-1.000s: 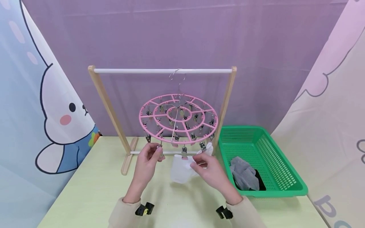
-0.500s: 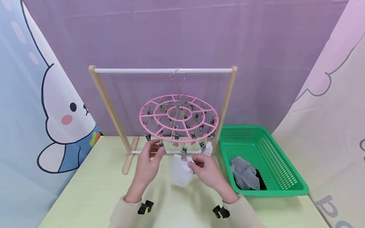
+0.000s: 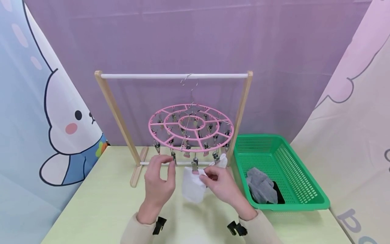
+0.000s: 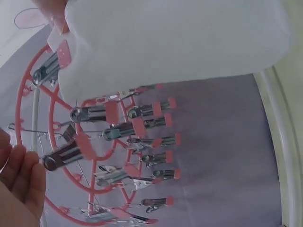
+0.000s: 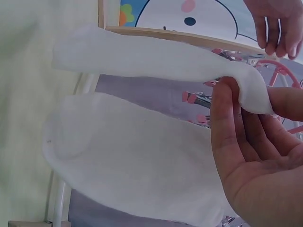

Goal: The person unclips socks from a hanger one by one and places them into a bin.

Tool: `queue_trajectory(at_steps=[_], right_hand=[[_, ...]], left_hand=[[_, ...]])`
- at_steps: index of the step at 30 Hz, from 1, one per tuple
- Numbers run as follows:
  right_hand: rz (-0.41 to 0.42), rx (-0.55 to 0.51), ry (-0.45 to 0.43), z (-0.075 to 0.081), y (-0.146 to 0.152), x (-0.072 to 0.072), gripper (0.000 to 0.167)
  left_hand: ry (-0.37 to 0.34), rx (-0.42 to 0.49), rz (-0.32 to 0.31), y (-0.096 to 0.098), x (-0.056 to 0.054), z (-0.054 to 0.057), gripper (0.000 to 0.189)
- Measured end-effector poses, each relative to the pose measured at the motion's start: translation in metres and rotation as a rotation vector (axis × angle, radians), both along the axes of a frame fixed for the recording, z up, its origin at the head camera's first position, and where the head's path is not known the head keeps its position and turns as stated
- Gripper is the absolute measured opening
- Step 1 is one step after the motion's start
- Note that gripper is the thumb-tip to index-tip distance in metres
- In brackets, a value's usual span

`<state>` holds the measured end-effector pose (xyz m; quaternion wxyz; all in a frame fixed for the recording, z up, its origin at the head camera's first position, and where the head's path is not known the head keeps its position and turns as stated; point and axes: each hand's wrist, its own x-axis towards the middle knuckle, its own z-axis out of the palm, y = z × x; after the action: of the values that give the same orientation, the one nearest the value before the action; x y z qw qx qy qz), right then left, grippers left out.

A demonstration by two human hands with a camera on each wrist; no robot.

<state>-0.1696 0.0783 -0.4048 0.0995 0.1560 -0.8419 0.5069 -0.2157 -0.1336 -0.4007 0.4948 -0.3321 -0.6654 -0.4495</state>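
A pink round clip hanger hangs at the middle. From a front metal clip hangs a white sock, its top corner pinched between thumb and fingers of my right hand. In the right wrist view this sock runs out from that pinch. A second white sock lies alongside it there; in the head view it is mostly hidden behind the right hand. My left hand is left of the clipped sock, thumb and fingers apart, holding nothing. Nearest it is a bare clip.
A wooden rack with a white top bar carries the hanger. At the right stands a green basket with a grey sock and something black in it. A purple curtain closes off the back.
My left hand has let go of the front-left clip and drawn slightly down, its fingers spreading. The hanger has tilted a little. My right hand still pinches the sock.
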Motion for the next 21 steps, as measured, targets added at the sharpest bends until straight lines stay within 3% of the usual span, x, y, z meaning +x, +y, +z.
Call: queue_trajectory(at_steps=[4, 11, 15, 21], right_hand=[[0.013, -0.005, 0.005, 0.001, -0.001, 0.001, 0.006], [0.035, -0.020, 0.003, 0.003, -0.003, 0.003, 0.007], [0.051, -0.030, 0.006, 0.002, -0.004, 0.003, 0.007], [0.056, -0.018, 0.006, -0.003, -0.006, 0.003, 0.007]], left_hand=[[-0.020, -0.068, -0.102, 0.006, 0.003, 0.000, 0.013], [-0.300, -0.142, -0.269, 0.016, 0.005, 0.000, 0.019], [-0.439, -0.185, -0.296, 0.020, 0.006, 0.003, 0.022], [-0.578, -0.200, -0.315, 0.022, 0.005, 0.005, 0.023]])
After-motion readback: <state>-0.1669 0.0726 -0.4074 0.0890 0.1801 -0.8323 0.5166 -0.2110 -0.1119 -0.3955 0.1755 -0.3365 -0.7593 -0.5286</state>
